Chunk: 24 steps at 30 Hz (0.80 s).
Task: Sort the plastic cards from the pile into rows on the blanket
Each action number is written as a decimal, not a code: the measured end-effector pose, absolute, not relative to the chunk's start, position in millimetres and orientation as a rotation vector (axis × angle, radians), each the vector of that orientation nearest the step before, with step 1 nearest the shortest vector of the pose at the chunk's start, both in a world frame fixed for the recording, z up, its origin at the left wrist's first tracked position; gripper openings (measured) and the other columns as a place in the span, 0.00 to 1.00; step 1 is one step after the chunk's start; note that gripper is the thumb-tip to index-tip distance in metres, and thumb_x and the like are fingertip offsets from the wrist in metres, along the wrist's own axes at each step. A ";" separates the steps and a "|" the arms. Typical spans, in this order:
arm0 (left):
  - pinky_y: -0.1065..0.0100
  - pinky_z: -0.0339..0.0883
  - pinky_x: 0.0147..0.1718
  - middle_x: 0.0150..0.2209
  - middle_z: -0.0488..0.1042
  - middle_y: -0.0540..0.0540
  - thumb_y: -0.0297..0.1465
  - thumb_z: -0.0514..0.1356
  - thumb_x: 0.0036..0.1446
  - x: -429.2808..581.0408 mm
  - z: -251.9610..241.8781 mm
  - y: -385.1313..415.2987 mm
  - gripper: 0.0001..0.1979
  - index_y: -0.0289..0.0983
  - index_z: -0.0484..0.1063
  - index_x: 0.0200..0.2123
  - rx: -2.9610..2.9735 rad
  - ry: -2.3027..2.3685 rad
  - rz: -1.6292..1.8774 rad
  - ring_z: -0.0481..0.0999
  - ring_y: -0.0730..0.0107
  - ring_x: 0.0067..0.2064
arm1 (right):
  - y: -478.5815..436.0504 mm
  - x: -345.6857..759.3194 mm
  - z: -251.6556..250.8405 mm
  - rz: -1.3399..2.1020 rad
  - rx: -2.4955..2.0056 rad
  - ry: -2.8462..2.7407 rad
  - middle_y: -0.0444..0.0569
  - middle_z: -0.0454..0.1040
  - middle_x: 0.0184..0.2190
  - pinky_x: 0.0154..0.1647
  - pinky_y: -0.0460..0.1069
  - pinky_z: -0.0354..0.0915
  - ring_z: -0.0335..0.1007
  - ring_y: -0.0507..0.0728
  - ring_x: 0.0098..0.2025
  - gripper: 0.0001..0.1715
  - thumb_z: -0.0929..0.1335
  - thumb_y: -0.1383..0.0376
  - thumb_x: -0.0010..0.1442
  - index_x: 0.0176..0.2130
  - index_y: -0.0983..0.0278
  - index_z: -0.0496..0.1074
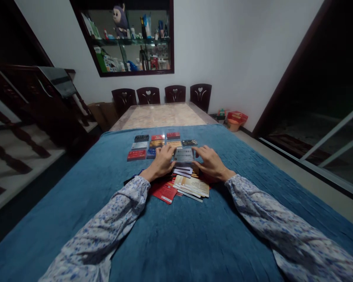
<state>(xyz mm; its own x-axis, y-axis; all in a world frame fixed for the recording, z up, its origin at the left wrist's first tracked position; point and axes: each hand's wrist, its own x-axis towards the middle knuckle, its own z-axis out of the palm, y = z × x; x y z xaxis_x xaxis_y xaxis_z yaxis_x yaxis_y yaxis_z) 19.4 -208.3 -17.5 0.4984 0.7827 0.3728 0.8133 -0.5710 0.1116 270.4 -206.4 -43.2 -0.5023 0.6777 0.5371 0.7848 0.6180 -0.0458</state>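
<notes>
A grey card (183, 155) is pinched between my left hand (161, 162) and my right hand (211, 162), each gripping one short edge, just above the blue cloth (176, 235). Beneath and in front of my hands lies a loose pile of cards (188, 185), red, cream and striped ones overlapping. Beyond my hands, several cards (141, 146) are laid out flat in neat rows: black, grey, red and gold ones. Both forearms wear flowered sleeves.
The blue cloth covers the near part of a long table (161, 115) with a bare pale top farther away. Several dark chairs (148, 95) stand at its far end. A glass shelf niche (129, 39) is on the wall; a red basket (237, 117) sits on the floor at right.
</notes>
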 end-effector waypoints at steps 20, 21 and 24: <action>0.49 0.63 0.55 0.52 0.70 0.38 0.34 0.66 0.57 -39.9 -16.2 -208.1 0.23 0.38 0.70 0.55 -2.767 -1.476 -0.641 0.71 0.49 0.55 | -185.4 231.9 -23.3 -0.027 -1.085 -2.600 0.57 0.78 0.42 0.42 0.53 0.59 0.67 0.63 0.46 0.30 0.69 0.56 0.64 0.60 0.67 0.69; 0.49 0.63 0.55 0.52 0.70 0.38 0.34 0.66 0.57 -43.3 -15.0 -208.1 0.23 0.38 0.70 0.56 -2.768 -1.483 -0.640 0.71 0.49 0.55 | -184.3 228.1 -21.3 -0.012 -1.088 -2.614 0.57 0.78 0.41 0.42 0.53 0.59 0.67 0.63 0.46 0.30 0.69 0.56 0.64 0.60 0.68 0.69; 0.49 0.64 0.54 0.51 0.70 0.38 0.35 0.65 0.57 -53.8 -12.3 -207.5 0.23 0.37 0.70 0.55 -2.772 -1.515 -0.618 0.71 0.49 0.55 | -180.6 216.5 -15.7 0.025 -1.100 -2.649 0.57 0.78 0.43 0.43 0.53 0.59 0.67 0.63 0.47 0.30 0.69 0.55 0.64 0.60 0.68 0.69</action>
<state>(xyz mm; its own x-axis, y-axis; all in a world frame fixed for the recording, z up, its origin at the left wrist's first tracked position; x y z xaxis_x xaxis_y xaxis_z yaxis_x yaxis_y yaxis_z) -53.8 -207.5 -12.3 0.4842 0.8242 0.2937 0.7944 -0.5548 0.2471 216.5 -180.6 -15.7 -0.6742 0.6974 0.2430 0.6927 0.7113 -0.1194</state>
